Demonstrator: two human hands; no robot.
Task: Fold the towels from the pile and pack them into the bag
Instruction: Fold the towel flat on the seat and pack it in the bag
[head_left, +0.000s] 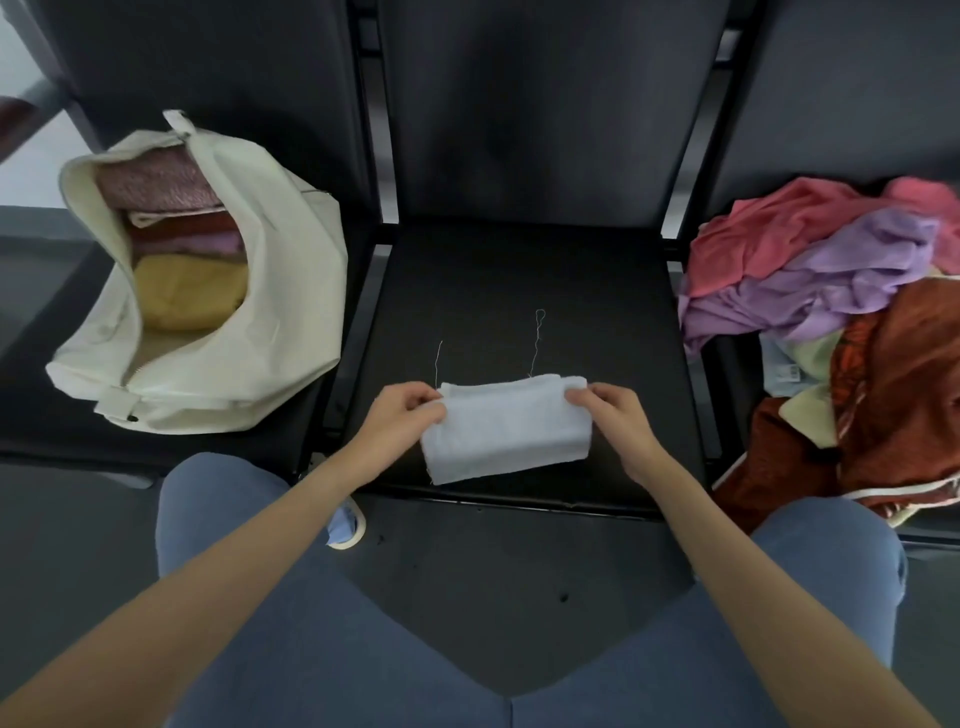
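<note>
While both hands pinch its far corners, the left hand (402, 423) and right hand (618, 418) hold a folded pale-blue towel (506, 428) on the middle seat (519, 291). Loose threads trail from its far edge. Left of it the cream bag (280, 291) gapes; its folded towels partly hide each other. The pile (852, 291) runs off the right edge, colours tangled.

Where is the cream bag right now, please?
In the head view, the bag lies open on the left seat, left of the left hand and the blue towel.
</note>
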